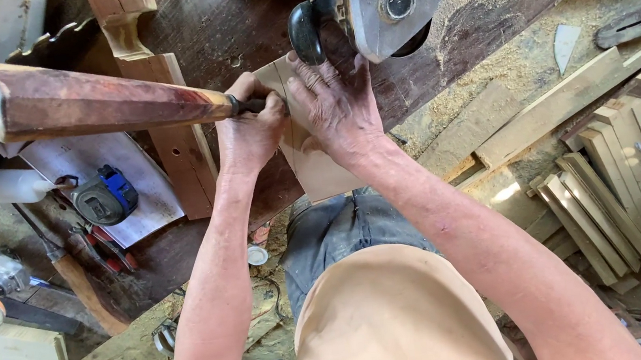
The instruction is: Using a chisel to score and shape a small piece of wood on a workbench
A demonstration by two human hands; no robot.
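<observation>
Resting on the dark workbench, a pale wooden board sits just below a grey power tool, pinned flat by the right hand with fingers spread, apparently to steady it. The left hand is clenched around a thick reddish wooden handle, its dark metal end meeting the board's edge.

both bare forearms reach away from the body and converge far ahead. the left hand is curled into a closed grip; the right hand lies flat, fingers spread, just right of it.
</observation>
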